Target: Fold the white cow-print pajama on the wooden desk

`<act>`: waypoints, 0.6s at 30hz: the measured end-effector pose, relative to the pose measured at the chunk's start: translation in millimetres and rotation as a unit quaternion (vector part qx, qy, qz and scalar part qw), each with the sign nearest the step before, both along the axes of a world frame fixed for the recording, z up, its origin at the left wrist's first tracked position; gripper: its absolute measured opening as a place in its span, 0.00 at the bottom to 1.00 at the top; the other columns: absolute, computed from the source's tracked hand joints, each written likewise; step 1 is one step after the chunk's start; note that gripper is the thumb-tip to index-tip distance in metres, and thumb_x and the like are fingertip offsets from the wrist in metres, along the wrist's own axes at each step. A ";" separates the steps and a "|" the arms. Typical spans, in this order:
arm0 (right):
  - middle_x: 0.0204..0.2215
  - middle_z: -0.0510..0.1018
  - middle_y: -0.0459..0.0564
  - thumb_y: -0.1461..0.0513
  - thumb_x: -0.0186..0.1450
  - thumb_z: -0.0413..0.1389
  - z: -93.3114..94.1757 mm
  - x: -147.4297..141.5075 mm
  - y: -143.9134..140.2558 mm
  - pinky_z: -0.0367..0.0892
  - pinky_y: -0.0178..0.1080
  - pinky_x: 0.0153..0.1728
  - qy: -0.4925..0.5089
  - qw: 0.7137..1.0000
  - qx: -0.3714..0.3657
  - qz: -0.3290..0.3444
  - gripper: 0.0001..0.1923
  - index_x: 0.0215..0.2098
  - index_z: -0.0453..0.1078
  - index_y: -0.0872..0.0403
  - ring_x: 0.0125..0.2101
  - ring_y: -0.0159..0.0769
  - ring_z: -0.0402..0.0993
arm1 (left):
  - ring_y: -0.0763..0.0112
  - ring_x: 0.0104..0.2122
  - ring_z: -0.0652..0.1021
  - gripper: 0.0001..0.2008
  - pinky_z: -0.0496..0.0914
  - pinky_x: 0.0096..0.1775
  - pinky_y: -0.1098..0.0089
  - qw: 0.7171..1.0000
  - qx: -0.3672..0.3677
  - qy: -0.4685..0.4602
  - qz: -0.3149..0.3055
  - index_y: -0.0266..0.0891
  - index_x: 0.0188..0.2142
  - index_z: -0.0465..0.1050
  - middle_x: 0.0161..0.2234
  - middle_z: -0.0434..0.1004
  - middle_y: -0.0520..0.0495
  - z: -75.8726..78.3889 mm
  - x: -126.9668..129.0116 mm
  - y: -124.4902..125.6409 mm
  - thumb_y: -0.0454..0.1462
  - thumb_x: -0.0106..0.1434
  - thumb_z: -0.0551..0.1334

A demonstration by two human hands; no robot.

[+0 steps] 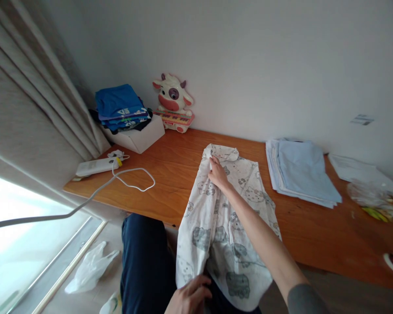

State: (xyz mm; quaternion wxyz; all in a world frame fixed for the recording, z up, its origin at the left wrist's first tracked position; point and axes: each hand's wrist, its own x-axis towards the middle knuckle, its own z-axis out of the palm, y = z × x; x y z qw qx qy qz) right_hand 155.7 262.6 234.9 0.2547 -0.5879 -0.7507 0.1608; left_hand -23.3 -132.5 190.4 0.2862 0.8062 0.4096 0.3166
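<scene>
With my right hand [218, 173] pinching the collar of the printed baby garment [227, 218] lying on the wooden table [170, 174], and my left hand [190, 296] gripping its hanging hem, I'd pull both ends taut so it lies flat

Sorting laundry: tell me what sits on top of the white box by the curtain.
A stack of folded blue clothes rests on the white box, some with printed lettering. The stack covers the box's top; any contents are hidden.
</scene>
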 end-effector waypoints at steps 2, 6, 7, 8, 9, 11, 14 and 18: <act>0.77 0.58 0.62 0.74 0.64 0.50 -2.3 1.1 -0.1 0.64 0.43 0.70 -0.017 1.000 0.009 0.003 0.41 0.76 0.59 0.60 0.71 0.46 0.66 | 0.64 0.43 0.89 0.16 0.84 0.43 0.71 1.000 0.003 0.007 0.010 0.48 0.46 0.78 0.53 0.86 0.44 -3.9 -3.4 4.5 0.28 0.67 0.58; 0.76 0.61 0.64 0.74 0.65 0.50 -7.1 0.2 2.5 0.65 0.43 0.70 -0.027 1.000 0.008 -0.008 0.39 0.75 0.60 0.63 0.70 0.48 0.67 | 0.64 0.34 0.84 0.05 0.81 0.35 0.68 0.987 -0.034 0.010 0.158 0.46 0.40 0.73 0.39 0.82 0.46 -11.1 -5.0 6.5 0.33 0.70 0.65; 0.76 0.61 0.64 0.73 0.66 0.50 -8.3 -0.9 2.8 0.66 0.44 0.70 -0.029 1.000 0.007 -0.011 0.38 0.75 0.60 0.63 0.69 0.49 0.69 | 0.62 0.35 0.83 0.05 0.81 0.36 0.66 0.979 -0.028 0.010 0.201 0.45 0.40 0.72 0.38 0.80 0.45 -13.6 -0.8 7.8 0.35 0.69 0.68; 0.76 0.61 0.64 0.73 0.66 0.50 -9.3 -2.1 2.7 0.66 0.45 0.69 -0.030 0.999 0.006 -0.014 0.38 0.75 0.60 0.63 0.69 0.50 0.70 | 0.59 0.38 0.83 0.09 0.82 0.39 0.61 0.971 -0.014 0.010 0.237 0.45 0.42 0.71 0.40 0.80 0.44 -16.4 5.8 10.4 0.38 0.67 0.71; 0.76 0.60 0.64 0.73 0.66 0.50 -10.3 -3.4 2.1 0.67 0.46 0.69 -0.031 0.999 0.006 -0.017 0.38 0.75 0.60 0.62 0.68 0.51 0.70 | 0.54 0.43 0.83 0.15 0.82 0.43 0.55 0.963 0.006 0.007 0.271 0.44 0.47 0.71 0.44 0.79 0.41 -19.8 14.4 14.4 0.41 0.65 0.73; 0.76 0.59 0.65 0.72 0.67 0.50 -11.7 -5.4 0.2 0.66 0.47 0.69 -0.031 0.999 0.011 -0.022 0.39 0.76 0.58 0.62 0.68 0.52 0.70 | 0.43 0.54 0.79 0.27 0.78 0.54 0.42 0.944 0.034 -0.010 0.329 0.42 0.57 0.68 0.54 0.76 0.33 -27.5 35.0 26.9 0.43 0.64 0.74; 0.77 0.58 0.64 0.71 0.68 0.49 -12.8 -6.3 -2.7 0.67 0.47 0.69 -0.028 0.999 0.018 -0.029 0.39 0.77 0.57 0.62 0.68 0.51 0.70 | 0.39 0.63 0.73 0.30 0.71 0.62 0.34 0.917 0.049 -0.043 0.395 0.40 0.65 0.61 0.60 0.69 0.28 -40.8 60.2 50.4 0.41 0.69 0.71; 0.77 0.59 0.62 0.70 0.68 0.50 -13.8 -5.5 -4.3 0.67 0.46 0.69 -0.028 0.999 0.020 -0.034 0.38 0.76 0.58 0.61 0.68 0.50 0.70 | 0.47 0.58 0.77 0.18 0.75 0.59 0.41 0.912 0.056 -0.074 0.399 0.42 0.59 0.65 0.55 0.71 0.33 -59.0 58.0 67.9 0.36 0.73 0.64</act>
